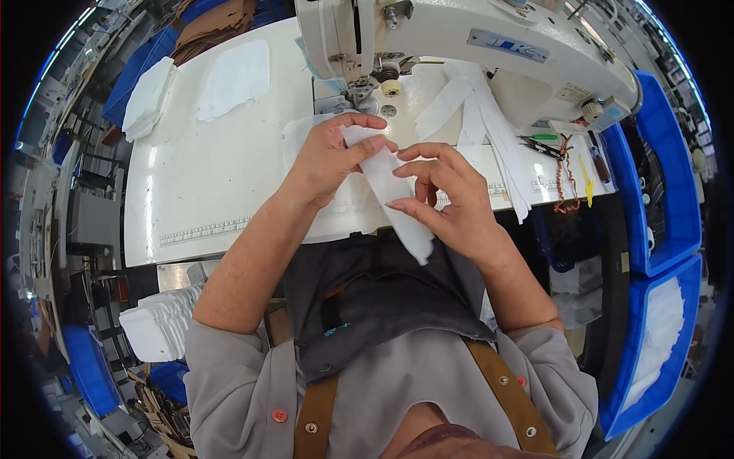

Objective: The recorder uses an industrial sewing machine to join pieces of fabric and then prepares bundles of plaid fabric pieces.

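A folded white fabric strip slants down toward my dark apron, held near its upper end in the closed thumb and fingers of my left hand. My right hand is beside the strip's right edge, fingers curved and apart, with fingertips at the fabric; it does not visibly grip it. Just beyond my hands stands a white sewing machine, its needle area above them. Another white fabric piece lies partly hidden behind my left hand. Long white strips lie to the right on the table.
White pieces lie at the table's back left. Tools and a twisted cord sit at the right. Blue bins line the right side; stacked white pieces are at lower left, brown pieces behind.
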### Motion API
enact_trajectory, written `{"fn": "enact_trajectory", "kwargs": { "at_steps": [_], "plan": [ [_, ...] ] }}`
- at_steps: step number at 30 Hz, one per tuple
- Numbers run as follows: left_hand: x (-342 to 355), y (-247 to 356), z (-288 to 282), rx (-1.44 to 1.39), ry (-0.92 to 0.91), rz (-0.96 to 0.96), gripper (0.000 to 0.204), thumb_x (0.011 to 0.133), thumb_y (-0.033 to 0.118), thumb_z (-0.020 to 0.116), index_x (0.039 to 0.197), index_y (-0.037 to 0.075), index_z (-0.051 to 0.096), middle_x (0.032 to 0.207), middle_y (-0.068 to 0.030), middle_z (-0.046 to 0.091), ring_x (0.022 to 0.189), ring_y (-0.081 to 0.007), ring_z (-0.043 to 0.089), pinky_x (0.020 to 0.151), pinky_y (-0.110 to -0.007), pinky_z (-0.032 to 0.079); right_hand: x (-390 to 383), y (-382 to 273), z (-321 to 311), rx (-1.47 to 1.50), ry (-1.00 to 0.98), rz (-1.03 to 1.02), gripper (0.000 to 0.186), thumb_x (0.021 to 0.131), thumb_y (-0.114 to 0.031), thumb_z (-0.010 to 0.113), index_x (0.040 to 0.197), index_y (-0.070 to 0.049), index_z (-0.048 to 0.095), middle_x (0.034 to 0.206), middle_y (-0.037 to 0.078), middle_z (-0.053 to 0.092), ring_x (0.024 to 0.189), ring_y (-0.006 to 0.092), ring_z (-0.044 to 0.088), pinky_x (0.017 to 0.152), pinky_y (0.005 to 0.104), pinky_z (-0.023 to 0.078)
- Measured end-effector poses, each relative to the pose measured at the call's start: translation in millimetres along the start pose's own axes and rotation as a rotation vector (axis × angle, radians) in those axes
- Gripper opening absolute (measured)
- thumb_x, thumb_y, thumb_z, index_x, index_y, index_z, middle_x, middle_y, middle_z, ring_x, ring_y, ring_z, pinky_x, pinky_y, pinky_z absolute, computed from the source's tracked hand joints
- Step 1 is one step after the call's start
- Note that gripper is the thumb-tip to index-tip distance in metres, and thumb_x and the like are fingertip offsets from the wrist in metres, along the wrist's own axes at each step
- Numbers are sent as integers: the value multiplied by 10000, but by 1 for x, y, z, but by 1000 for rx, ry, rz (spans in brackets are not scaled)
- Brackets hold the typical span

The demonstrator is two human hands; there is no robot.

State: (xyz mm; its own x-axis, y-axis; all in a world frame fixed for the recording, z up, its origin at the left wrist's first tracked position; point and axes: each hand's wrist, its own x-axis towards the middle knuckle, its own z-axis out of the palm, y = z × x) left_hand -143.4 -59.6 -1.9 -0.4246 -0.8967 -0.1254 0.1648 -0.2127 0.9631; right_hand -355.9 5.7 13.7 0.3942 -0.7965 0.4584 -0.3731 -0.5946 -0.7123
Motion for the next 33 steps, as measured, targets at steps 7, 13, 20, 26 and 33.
{"fn": "enact_trajectory", "kwargs": {
  "at_steps": [7,13,20,26,33],
  "plan": [
    [-10,12,-39,20,25,-110,347,981,205,660,1228,42,480,1070,-186,718,945,-193,694,797,-309,569,20,26,33,-89,-99,-110,439,781,-12,712,1202,-118,646,1044,124,652,844,295,654,713,393,537],
    [16,18,-59,185,-19,-120,303,965,232,686,1148,15,582,1030,-152,737,932,-164,693,782,-299,559,29,41,48,-149,46,-285,266,766,-39,727,1028,-87,726,893,68,674,805,256,661,689,378,549],
    [52,11,-65,755,142,35,165,884,97,752,993,-25,731,945,-52,739,810,-96,644,740,-246,525,26,55,50,-317,-8,-184,344,729,-13,680,1070,-41,718,1016,101,676,860,243,664,731,357,558],
    [51,-3,-59,656,216,109,152,853,51,768,984,-18,733,909,-42,727,831,-79,637,732,-237,522,26,60,53,-392,0,-211,357,760,-41,603,1102,7,695,1079,111,672,957,255,658,793,355,568],
    [50,-3,-64,804,187,270,173,858,21,742,1025,-16,717,980,-62,752,874,-81,670,719,-249,520,28,57,52,-399,-21,-190,382,751,-35,599,1122,21,675,1095,119,664,967,265,655,818,359,567]
  ]
}}
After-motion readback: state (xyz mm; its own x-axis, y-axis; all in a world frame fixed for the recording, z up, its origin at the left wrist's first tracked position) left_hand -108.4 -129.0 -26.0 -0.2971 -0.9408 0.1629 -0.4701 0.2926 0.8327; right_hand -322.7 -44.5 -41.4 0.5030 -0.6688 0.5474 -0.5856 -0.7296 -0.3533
